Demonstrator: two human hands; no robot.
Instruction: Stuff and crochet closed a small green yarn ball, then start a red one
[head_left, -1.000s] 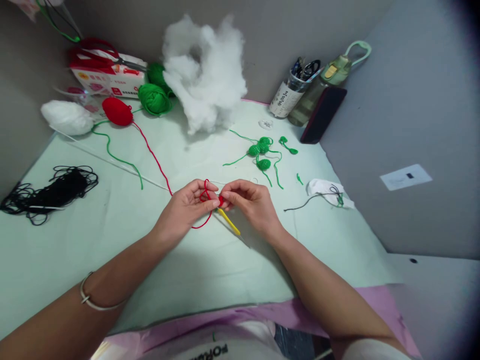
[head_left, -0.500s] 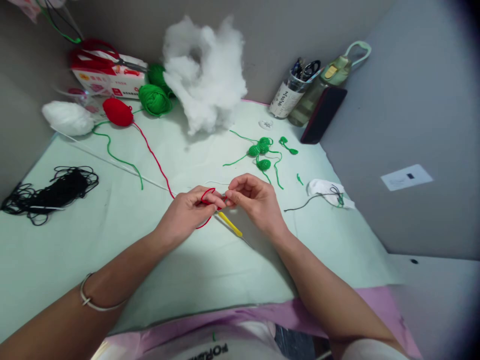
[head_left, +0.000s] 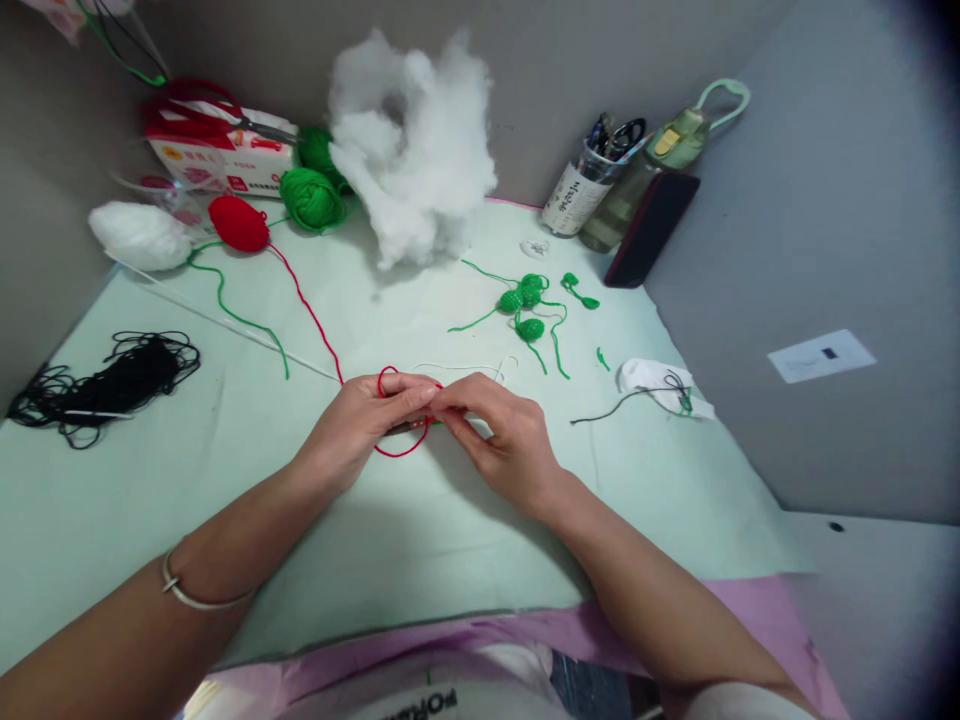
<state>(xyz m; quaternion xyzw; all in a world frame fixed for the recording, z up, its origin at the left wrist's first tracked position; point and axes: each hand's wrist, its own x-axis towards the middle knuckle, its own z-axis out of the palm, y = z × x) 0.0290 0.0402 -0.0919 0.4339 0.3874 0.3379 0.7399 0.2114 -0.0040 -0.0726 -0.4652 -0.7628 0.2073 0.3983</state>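
My left hand (head_left: 365,420) and my right hand (head_left: 501,434) meet fingertip to fingertip over the pale green table (head_left: 187,480). The left fingers pinch a strand of red yarn (head_left: 311,310) that loops above and below them and runs back to a red yarn ball (head_left: 238,222). My right hand is closed on a crochet hook; only its dark tip (head_left: 401,428) shows under the left fingers, the handle is hidden by the hand.
Behind lie green yarn balls (head_left: 311,197), white stuffing (head_left: 412,150), a white yarn ball (head_left: 139,236), a red-and-white box (head_left: 217,150). Small green crocheted pieces (head_left: 525,300) sit centre right. Black yarn (head_left: 112,380) left; jar (head_left: 581,190), bottle (head_left: 652,170), phone (head_left: 651,230) back right.
My right hand has turned palm-down and covered the yellow hook handle that showed before. The red loop has shifted a little left above my left fingers.
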